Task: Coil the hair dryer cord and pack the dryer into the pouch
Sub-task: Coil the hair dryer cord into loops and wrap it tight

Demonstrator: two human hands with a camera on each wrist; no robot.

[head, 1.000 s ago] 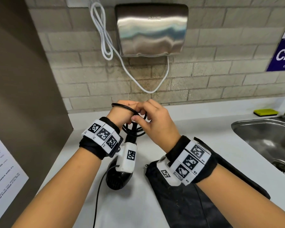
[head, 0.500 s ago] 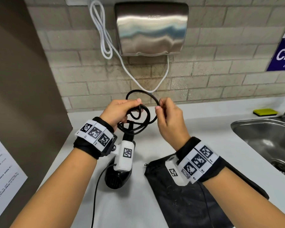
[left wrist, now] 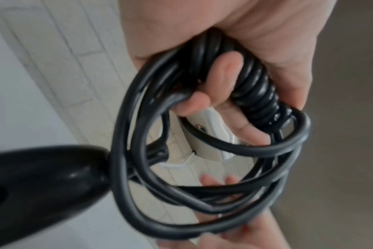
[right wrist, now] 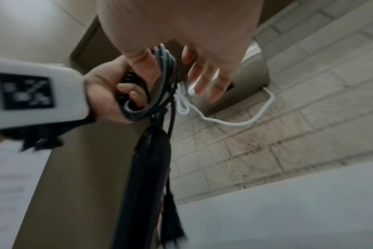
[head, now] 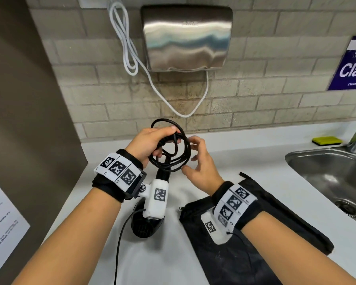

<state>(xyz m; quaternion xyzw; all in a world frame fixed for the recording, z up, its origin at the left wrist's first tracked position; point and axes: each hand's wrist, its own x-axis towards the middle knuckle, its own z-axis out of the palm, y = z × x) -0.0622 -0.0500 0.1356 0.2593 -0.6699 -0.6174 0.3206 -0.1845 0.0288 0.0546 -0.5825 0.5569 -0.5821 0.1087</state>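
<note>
We see the left hand (head: 150,144) curled round the coiled cord (head: 174,149), gripping the loops and the ribbed sleeve at the hair dryer (head: 146,225) handle's end. The dryer hangs below that hand, its body close over the counter (head: 245,161), perhaps resting there. Just right of the coil, the right hand (head: 201,163) is spread, fingers relaxed, seemingly holding nothing. Beneath the right wrist the black pouch (head: 286,223) lies flat on the counter.
</note>
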